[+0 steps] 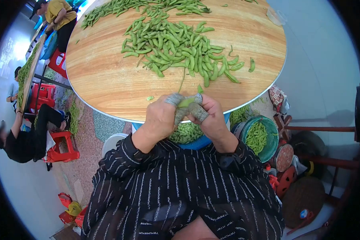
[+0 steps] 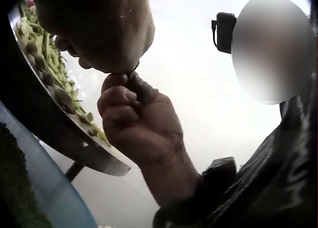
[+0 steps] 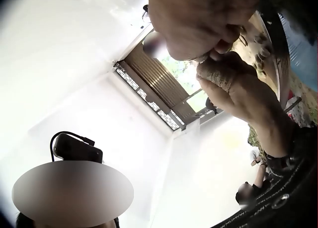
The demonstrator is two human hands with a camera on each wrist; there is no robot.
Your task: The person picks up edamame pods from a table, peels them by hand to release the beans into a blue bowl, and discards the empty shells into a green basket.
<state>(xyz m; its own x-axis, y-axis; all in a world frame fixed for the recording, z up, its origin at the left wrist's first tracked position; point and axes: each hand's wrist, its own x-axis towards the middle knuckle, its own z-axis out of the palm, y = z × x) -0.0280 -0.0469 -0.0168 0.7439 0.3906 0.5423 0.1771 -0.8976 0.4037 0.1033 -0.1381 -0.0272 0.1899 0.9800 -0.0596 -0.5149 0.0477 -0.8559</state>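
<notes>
Both hands meet just in front of the round table's near edge, their fingertips wrapped in grey tape-like covers. A green pod (image 1: 185,103) shows between them, pinched by the left hand (image 1: 160,116) and the right hand (image 1: 214,122). A thin stem (image 1: 182,80) rises from the left fingers over the tabletop. Another bit of green (image 1: 200,89) stands up at the right fingertips. In the left wrist view the right hand (image 2: 141,118) has curled fingers touching the left hand (image 2: 99,29); the pod is hidden there. The right wrist view shows the left hand (image 3: 243,89) beside the right hand (image 3: 198,19).
Green pods (image 1: 172,44) are heaped on the round wooden table (image 1: 108,88). Below its edge is a blue basin of pods (image 1: 187,134); a green bucket (image 1: 273,136) with pods stands at the right. People and red stools (image 1: 62,147) are at the left.
</notes>
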